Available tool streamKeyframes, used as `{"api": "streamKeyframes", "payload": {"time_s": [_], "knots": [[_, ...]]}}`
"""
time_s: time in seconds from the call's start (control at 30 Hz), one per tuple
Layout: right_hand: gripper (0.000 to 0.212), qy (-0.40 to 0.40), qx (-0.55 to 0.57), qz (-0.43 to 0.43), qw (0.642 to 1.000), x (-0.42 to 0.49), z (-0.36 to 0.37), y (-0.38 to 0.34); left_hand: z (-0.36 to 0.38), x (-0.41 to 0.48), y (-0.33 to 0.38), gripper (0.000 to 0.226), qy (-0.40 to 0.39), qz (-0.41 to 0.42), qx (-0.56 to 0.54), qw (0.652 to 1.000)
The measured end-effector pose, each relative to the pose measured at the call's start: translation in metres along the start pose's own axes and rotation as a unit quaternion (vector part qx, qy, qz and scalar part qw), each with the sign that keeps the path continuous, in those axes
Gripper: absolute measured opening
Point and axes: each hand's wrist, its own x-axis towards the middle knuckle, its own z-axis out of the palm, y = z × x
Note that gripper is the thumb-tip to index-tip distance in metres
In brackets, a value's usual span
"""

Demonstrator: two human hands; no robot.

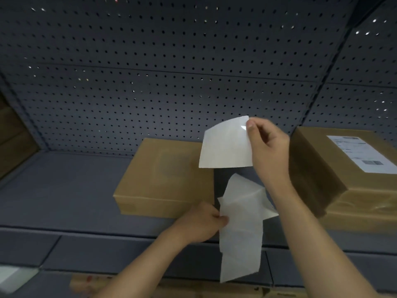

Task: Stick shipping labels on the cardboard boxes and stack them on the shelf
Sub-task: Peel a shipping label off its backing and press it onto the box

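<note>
The right hand (268, 147) pinched a blank white label (225, 145) by its upper right corner, thumb against fingers. It held the label in the air, where it hung slightly curved, with a glossy spot beside the pinch.

The left hand (202, 222) was lower and nearer the person. Its fingers were curled round the left edge of a crumpled white strip (240, 233). The strip's upper end rose toward the label without touching it. Its lower end hung down in front of the shelf's front edge.

Behind the left hand and the label, a box (163, 177) lay flat on the grey shelf (64, 190), its top plain brown. In this view the label overlapped the box's far right corner; whether it was above the box or in front of it could not be told.

A dark gap separated this box from a second box (322, 168) on the right. The second box carried a printed sticker (363, 153) on its top and rested on a lower box (361, 218).

A dark pegboard (171, 72) formed the back wall behind the shelf. At the bottom edge of the view, below the shelf front, lay a band of cardboard (193, 287), only partly visible.
</note>
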Motion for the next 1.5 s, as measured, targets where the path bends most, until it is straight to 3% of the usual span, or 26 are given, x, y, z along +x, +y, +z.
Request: {"api": "streamKeyframes", "payload": {"time_s": [0.1,0.2,0.3,0.43,0.53,0.63,0.73,1.0,1.13,1.33,1.5], "knots": [[0.013,0.002,-0.031,-0.027,0.999,-0.006,0.013,0.006,-0.016,-0.01,0.001,0.044,-0.002,-0.018,-0.076,0.997],[0.016,0.009,-0.07,-0.097,0.993,-0.014,0.024,0.007,-0.045,-0.026,0.012,0.023,0.052,-0.009,-0.203,0.978],[0.02,-0.002,-0.128,-0.176,0.976,-0.023,0.036,0.006,-0.082,-0.041,0.017,0.025,0.131,0.033,-0.339,0.931],[0.02,-0.031,-0.183,-0.255,0.949,-0.034,0.059,0.008,-0.121,-0.05,0.019,0.037,0.121,0.068,-0.476,0.869],[0.016,-0.056,-0.196,-0.317,0.926,-0.042,0.074,0.011,-0.133,-0.049,0.018,0.046,0.111,0.059,-0.467,0.875],[0.016,-0.071,-0.213,-0.359,0.906,-0.047,0.082,0.013,-0.139,-0.046,0.014,0.04,0.117,0.064,-0.453,0.882],[0.011,-0.08,-0.228,-0.377,0.894,-0.051,0.084,0.012,-0.145,-0.043,0.009,0.028,0.121,0.078,-0.439,0.887],[0.015,-0.106,-0.246,-0.416,0.869,-0.058,0.09,-0.002,-0.158,-0.038,0.004,0.034,0.086,0.084,-0.381,0.917],[0.015,-0.112,-0.267,-0.41,0.865,-0.063,0.094,-0.006,-0.162,-0.037,0.001,0.015,0.102,0.083,-0.354,0.926],[0.011,-0.125,-0.248,-0.399,0.874,-0.072,0.102,-0.011,-0.164,-0.038,-0.003,0.009,0.135,0.095,-0.334,0.928],[0.033,-0.167,-0.245,-0.328,0.897,-0.077,0.103,-0.006,-0.165,-0.039,-0.011,0.009,0.172,0.114,-0.32,0.925]]}}
